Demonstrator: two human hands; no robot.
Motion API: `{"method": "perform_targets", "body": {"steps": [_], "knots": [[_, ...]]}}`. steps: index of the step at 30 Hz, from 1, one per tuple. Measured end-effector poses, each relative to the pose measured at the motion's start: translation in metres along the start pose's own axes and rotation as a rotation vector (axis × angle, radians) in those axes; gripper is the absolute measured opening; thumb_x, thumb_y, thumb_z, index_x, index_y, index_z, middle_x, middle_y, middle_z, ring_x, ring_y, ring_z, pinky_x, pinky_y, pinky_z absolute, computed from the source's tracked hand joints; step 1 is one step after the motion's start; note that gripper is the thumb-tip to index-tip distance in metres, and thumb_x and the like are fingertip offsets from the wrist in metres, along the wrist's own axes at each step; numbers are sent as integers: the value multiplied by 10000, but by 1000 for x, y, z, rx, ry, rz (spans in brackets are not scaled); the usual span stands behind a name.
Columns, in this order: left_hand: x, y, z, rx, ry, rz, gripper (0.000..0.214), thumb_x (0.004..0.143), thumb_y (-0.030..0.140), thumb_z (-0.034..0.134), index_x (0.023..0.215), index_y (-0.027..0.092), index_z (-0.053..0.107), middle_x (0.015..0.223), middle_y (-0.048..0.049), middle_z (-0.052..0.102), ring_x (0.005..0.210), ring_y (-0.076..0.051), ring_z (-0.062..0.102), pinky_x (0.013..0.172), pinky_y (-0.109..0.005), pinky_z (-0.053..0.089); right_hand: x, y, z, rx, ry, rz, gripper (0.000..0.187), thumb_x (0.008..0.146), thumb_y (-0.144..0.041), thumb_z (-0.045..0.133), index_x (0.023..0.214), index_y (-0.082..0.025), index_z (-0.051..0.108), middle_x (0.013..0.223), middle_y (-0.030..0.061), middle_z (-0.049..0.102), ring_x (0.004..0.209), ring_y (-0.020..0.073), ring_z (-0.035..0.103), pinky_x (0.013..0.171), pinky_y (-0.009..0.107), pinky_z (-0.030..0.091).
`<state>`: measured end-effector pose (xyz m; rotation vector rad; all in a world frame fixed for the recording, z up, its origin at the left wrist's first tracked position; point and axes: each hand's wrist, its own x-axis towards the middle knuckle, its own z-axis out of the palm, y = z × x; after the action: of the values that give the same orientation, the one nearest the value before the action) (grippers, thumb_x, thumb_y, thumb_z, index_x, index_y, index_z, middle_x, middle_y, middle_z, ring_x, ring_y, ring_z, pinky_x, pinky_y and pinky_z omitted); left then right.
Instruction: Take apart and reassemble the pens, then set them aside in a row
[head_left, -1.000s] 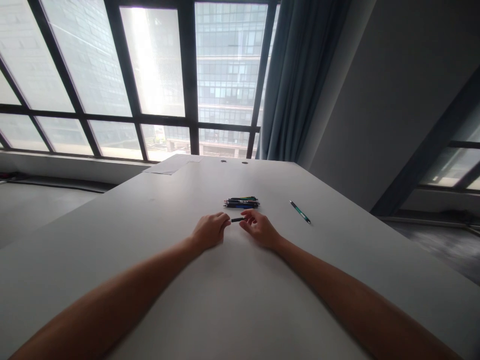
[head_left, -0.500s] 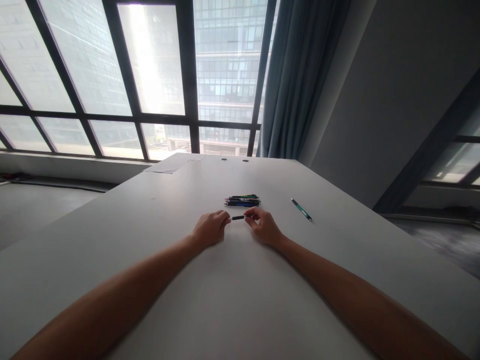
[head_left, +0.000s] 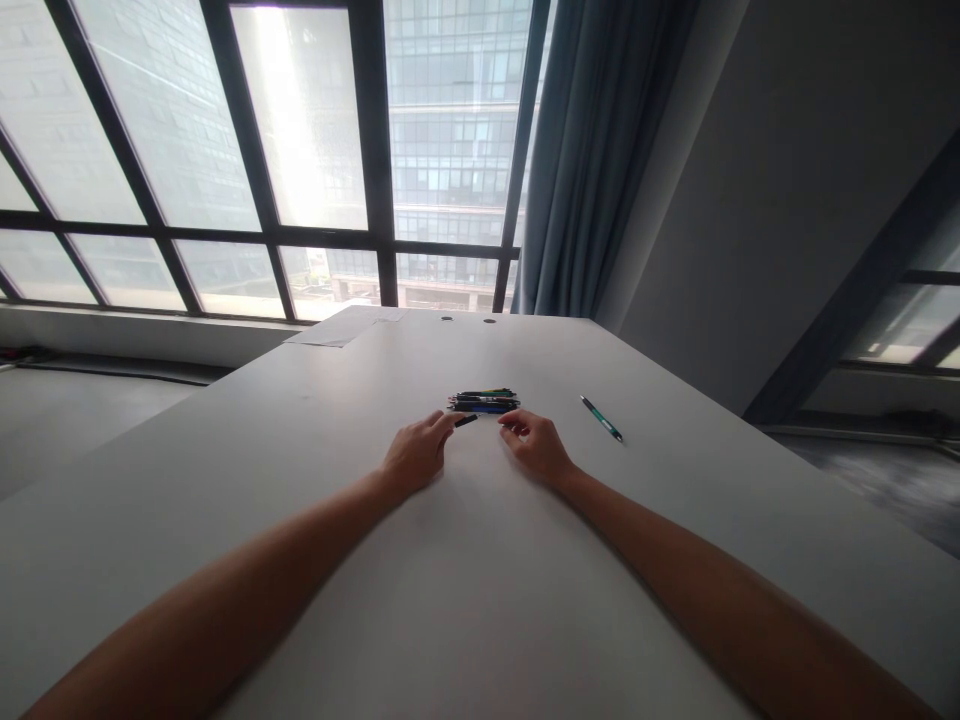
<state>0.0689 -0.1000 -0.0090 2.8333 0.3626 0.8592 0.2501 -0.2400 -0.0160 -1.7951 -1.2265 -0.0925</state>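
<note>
My left hand [head_left: 417, 450] is closed on a short dark pen [head_left: 466, 421]. One end of the pen sticks out to the right from my fingertips, angled slightly up, while the rest is hidden in the hand. To the right of it, apart from the pen, my right hand [head_left: 534, 445] has its fingers loosely curled, with a gap between thumb and fingertips and nothing visible in them. Just beyond both hands lies a row of several pens [head_left: 484, 402], side by side, mostly dark with some blue and green.
A single green and black pen [head_left: 601, 419] lies slantwise to the right on the white table [head_left: 465, 600]. White paper sheets [head_left: 322, 332] are at the far left corner. Behind the table stand a large window [head_left: 450, 130] and a blue curtain [head_left: 592, 150].
My right hand has let go of the pen's right end and moved slightly right. The pen in my left hand now tilts upward and sits closer to the row of pens.
</note>
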Motion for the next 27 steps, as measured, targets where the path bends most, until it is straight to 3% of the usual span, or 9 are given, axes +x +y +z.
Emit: {"method": "perform_targets", "body": {"steps": [3, 6, 10, 20, 24, 27], "knots": [[0, -1, 1, -68, 104, -4, 271, 967, 263, 331, 1159, 221, 518, 1100, -69, 643, 863, -185, 638, 696, -289, 470, -1, 0, 1, 11, -25, 10, 169, 766, -256, 586, 884, -180, 680, 751, 32, 680, 675, 160, 610, 676, 287, 485], [-1, -1, 0, -119, 160, 12, 240, 961, 364, 382, 1067, 195, 516, 953, -58, 640, 793, -176, 616, 674, -282, 455, -1, 0, 2, 33, -22, 16, 151, 758, -260, 602, 879, -185, 652, 773, 31, 683, 699, 164, 619, 668, 284, 485], [-1, 0, -3, -121, 149, 18, 254, 963, 407, 395, 940, 198, 538, 836, -27, 609, 712, -149, 573, 628, -254, 414, 0, 1, 3, 46, -12, 13, 132, 758, -253, 602, 873, -189, 617, 763, 22, 678, 691, 162, 618, 648, 282, 480], [1, -3, 1, -86, 109, 45, 221, 943, 388, 485, 881, 196, 577, 874, -30, 629, 758, -159, 565, 632, -258, 396, 2, -2, -3, 18, -30, -113, 102, 760, -213, 616, 826, -184, 689, 842, 49, 673, 682, 153, 592, 647, 287, 495], [1, -4, 2, -58, 97, 44, 209, 931, 386, 513, 887, 197, 592, 892, -36, 640, 779, -164, 577, 655, -264, 416, 13, 15, -21, -72, -53, -149, 133, 765, -191, 621, 859, -186, 714, 845, 59, 704, 731, 177, 627, 725, 317, 511], [1, -5, 3, -43, 78, 25, 224, 926, 405, 517, 890, 201, 602, 887, -38, 641, 799, -173, 583, 662, -269, 426, 20, 36, -34, -172, -63, -81, 149, 757, -182, 631, 863, -188, 735, 858, 65, 724, 747, 186, 646, 759, 324, 507]]}}
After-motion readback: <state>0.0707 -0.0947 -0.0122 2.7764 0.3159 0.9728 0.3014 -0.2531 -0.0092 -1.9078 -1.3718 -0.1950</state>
